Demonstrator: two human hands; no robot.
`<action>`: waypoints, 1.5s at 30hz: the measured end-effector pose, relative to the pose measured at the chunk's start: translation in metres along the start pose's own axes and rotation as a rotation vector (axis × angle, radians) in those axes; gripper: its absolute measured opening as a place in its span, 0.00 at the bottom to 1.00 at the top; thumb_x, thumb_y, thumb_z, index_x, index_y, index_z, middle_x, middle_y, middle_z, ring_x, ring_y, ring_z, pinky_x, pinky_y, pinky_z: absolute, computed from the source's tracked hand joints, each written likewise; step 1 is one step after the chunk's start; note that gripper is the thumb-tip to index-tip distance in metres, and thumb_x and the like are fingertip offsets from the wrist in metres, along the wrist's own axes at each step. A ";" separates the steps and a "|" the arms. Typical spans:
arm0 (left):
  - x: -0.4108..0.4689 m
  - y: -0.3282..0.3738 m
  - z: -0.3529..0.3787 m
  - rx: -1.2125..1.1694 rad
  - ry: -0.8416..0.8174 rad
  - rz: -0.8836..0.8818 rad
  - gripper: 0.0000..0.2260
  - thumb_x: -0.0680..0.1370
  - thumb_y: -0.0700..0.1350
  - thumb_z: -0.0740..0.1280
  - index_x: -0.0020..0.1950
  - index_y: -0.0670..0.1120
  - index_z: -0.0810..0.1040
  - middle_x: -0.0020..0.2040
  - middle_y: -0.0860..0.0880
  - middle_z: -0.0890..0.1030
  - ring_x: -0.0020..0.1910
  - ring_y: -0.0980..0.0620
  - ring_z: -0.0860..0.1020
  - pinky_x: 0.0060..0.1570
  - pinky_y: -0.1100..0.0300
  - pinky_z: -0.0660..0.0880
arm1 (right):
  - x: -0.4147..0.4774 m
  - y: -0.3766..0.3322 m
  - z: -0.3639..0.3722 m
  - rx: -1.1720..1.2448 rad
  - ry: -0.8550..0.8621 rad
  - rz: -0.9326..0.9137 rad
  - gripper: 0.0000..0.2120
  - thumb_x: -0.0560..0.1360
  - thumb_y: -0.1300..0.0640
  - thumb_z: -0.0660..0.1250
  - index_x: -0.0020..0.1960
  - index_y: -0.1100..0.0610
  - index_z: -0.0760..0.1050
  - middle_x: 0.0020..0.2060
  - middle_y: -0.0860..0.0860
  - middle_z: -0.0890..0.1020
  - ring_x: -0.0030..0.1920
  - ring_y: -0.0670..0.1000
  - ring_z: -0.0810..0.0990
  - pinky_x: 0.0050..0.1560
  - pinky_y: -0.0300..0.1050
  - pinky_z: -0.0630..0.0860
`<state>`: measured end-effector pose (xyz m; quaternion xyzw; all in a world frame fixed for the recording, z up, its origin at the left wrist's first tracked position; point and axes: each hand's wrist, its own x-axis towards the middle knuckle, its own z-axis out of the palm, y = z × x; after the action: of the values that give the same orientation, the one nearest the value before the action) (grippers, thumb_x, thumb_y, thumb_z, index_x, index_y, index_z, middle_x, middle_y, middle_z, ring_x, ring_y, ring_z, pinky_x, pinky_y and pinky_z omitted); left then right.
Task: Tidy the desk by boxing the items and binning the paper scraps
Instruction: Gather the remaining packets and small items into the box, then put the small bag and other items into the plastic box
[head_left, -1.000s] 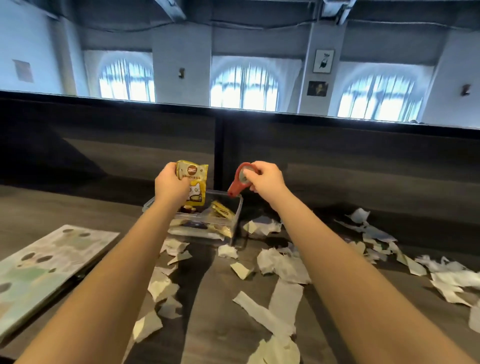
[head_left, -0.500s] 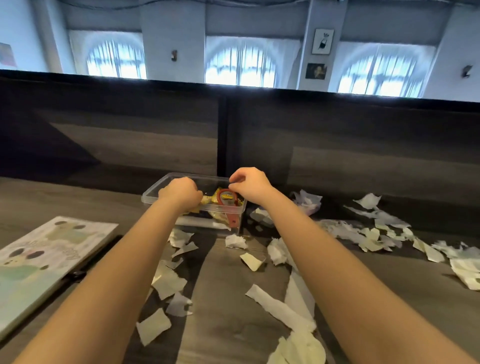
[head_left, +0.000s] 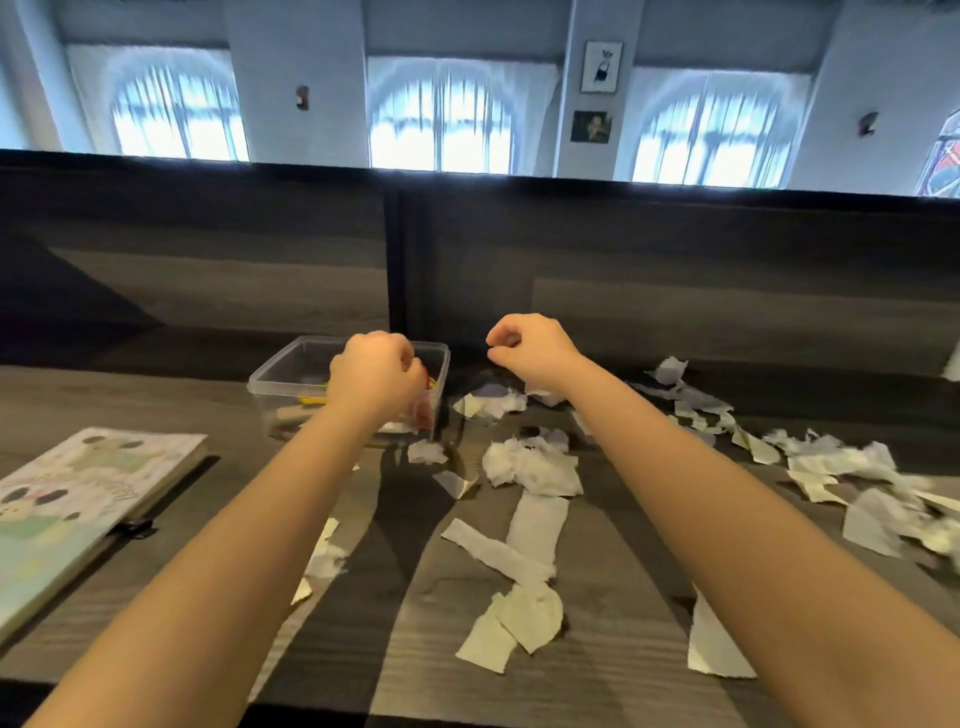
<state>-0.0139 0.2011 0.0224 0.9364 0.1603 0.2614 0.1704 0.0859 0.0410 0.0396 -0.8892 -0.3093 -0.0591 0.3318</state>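
My left hand curls over the clear box, holding something or nothing I cannot tell, my right hand clenched empty just beside it; items lie boxed under my left fingers, paper scraps nearer me not yet binned.

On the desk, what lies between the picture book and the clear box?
Nothing. The head view shows only bare wood desk between the picture book and the clear box.

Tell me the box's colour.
Clear, see-through plastic; the box shows best in the head view.
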 end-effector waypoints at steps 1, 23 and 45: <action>-0.002 0.006 0.002 -0.006 0.009 0.023 0.12 0.78 0.47 0.61 0.57 0.45 0.78 0.54 0.45 0.79 0.52 0.46 0.75 0.50 0.53 0.73 | -0.005 0.007 -0.009 -0.013 0.001 0.015 0.10 0.76 0.57 0.64 0.56 0.55 0.77 0.54 0.52 0.81 0.55 0.52 0.78 0.57 0.48 0.76; -0.038 0.088 0.093 0.031 -0.585 0.064 0.13 0.76 0.55 0.63 0.52 0.48 0.80 0.47 0.49 0.81 0.47 0.51 0.78 0.51 0.55 0.77 | -0.080 0.151 -0.041 -0.507 -0.173 0.231 0.14 0.77 0.55 0.61 0.61 0.50 0.77 0.61 0.52 0.79 0.60 0.55 0.76 0.58 0.49 0.74; -0.045 0.061 0.073 0.044 -0.445 -0.057 0.15 0.79 0.52 0.60 0.60 0.47 0.78 0.56 0.47 0.80 0.53 0.49 0.77 0.55 0.54 0.76 | -0.075 0.126 -0.043 -0.280 -0.151 0.246 0.23 0.78 0.49 0.61 0.71 0.53 0.64 0.68 0.55 0.71 0.66 0.56 0.71 0.64 0.51 0.71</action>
<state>0.0019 0.1121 -0.0321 0.9696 0.1507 0.0401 0.1883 0.1047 -0.0982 -0.0205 -0.9597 -0.2110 0.0063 0.1853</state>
